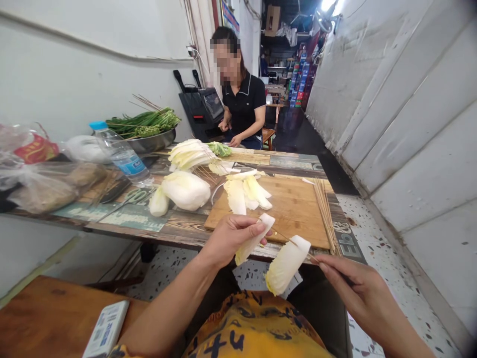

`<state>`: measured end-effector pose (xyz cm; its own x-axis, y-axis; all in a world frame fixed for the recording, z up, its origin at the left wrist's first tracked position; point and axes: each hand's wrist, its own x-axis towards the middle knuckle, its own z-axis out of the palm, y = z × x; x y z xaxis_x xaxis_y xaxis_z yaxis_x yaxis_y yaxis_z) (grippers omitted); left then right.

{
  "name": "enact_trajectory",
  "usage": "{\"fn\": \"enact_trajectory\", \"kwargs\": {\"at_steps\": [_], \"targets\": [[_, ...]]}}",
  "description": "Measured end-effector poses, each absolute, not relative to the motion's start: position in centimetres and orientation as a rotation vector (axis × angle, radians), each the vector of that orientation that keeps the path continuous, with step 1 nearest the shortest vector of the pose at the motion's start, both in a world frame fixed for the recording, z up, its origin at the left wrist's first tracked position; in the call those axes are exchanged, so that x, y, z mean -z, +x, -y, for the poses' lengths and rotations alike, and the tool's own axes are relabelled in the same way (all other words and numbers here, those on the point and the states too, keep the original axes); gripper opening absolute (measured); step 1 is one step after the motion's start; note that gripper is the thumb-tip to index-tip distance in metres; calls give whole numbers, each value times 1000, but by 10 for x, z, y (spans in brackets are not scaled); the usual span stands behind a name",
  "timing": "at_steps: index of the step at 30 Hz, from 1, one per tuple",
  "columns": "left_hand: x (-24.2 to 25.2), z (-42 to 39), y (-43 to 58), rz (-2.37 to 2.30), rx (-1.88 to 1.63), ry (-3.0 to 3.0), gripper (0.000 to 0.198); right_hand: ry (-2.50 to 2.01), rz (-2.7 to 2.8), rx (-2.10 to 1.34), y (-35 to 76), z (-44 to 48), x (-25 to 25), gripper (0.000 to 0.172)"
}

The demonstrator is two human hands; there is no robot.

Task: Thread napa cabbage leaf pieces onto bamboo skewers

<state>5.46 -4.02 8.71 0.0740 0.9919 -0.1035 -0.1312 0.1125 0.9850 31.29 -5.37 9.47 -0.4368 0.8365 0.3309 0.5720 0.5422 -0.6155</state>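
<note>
My left hand (233, 236) is closed round a folded piece of napa cabbage leaf (254, 238), held just in front of the wooden cutting board (294, 211). My right hand (354, 288) pinches a thin bamboo skewer (298, 247) that carries a second cabbage piece (286, 264), hanging over my lap. The skewer's tip points toward the left hand's piece. Cut cabbage pieces (248, 193) lie on the board, and a row of bare skewers (325, 211) lies along its right side.
A napa cabbage heart (183, 190), a heap of leaves (192, 154), a water bottle (121, 154), a metal bowl of greens (149, 130) and plastic bags (40, 179) fill the table's left. A person in black sits at the far end. A phone (106, 328) lies near left.
</note>
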Motion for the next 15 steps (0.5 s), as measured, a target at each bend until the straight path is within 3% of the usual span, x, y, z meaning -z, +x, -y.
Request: {"fn": "enact_trajectory", "kwargs": {"at_steps": [11, 15], "targets": [[-86, 33, 64, -1239, -1144, 1364, 27, -1188, 2065, -711, 300, 42, -83, 24], [-69, 11, 29, -1680, -1419, 1585, 30, -1285, 1956, -687, 316, 40, -76, 24]]}}
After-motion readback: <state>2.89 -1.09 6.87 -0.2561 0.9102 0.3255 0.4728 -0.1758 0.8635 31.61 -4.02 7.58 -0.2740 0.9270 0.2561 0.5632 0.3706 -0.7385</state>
